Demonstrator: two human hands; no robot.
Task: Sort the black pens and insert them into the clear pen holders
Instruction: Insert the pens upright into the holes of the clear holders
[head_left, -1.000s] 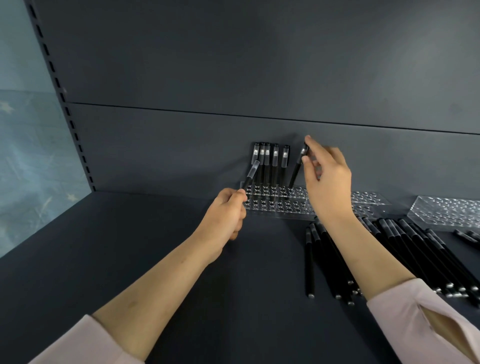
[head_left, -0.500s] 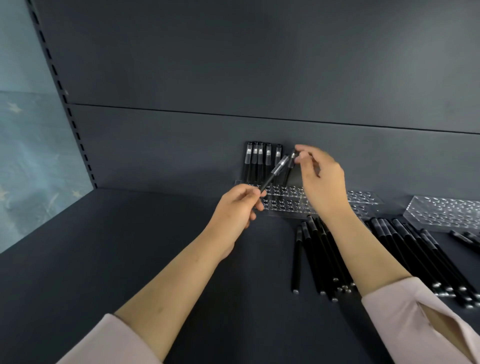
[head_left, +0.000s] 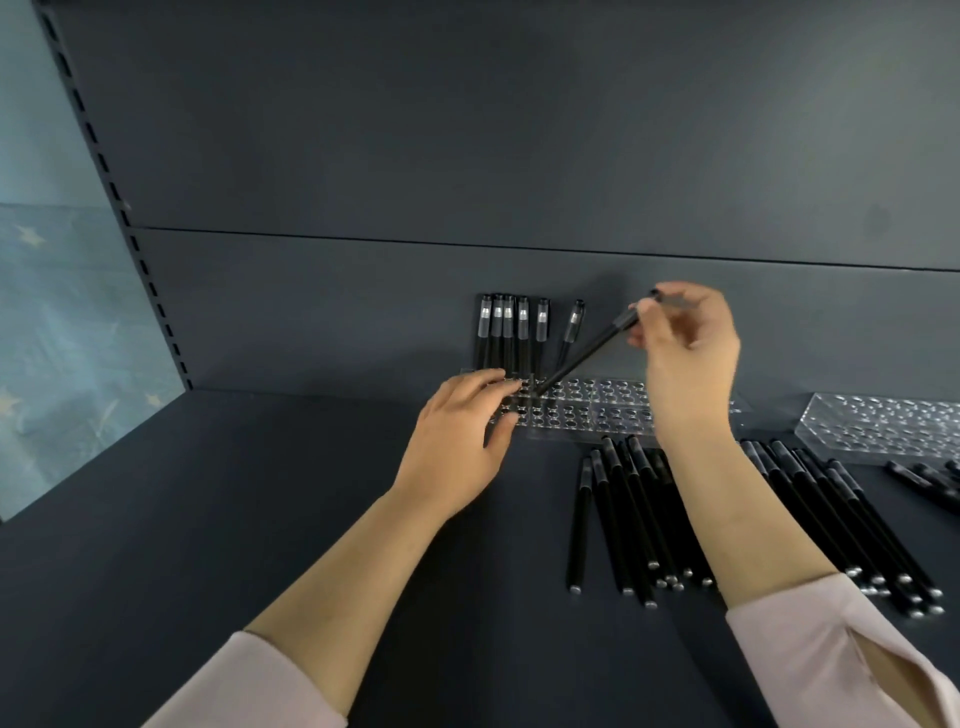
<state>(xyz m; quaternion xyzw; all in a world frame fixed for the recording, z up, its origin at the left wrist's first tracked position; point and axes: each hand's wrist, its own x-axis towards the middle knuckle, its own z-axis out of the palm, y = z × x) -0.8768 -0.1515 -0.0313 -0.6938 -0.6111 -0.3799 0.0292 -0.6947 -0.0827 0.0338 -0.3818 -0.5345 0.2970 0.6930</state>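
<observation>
Now 6 pens (head_left: 522, 332) slotted; R hand (head_left: 685, 358): 1 pen (head_left: 587, 354).

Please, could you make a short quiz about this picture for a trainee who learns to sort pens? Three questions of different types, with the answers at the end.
1. True or false: the left hand grips a pen.
2. Multiple choice: how many standing pens are in the clear pen holder, not counting the tilted pen held in a hand? A) two B) six C) twelve
3. Fill in: the tilted pen is pinched near its top by the ___ hand.

Key:
1. False. It rests with straight fingers on the left end of the holder.
2. B
3. right: the right hand pinches it.
</observation>
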